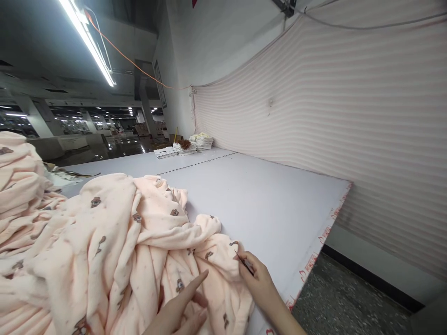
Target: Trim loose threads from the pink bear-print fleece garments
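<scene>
Pink fleece cloth (115, 242) lies bunched on the white table (265, 204): soft, light, floppy, probably best gathered by a fold. The left hand (179, 311) rests open on it; the right hand (260, 284) has its grip pinched on a thin tool (243, 260) at the cloth's edge.

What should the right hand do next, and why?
Probably ease the tool's tip a little further along the fabric edge. The right hand pinches a thin dark tool whose tip already sits at the edge of the fabric. The left hand lies open on the folds just beside it, so that spot looks held down.
</scene>
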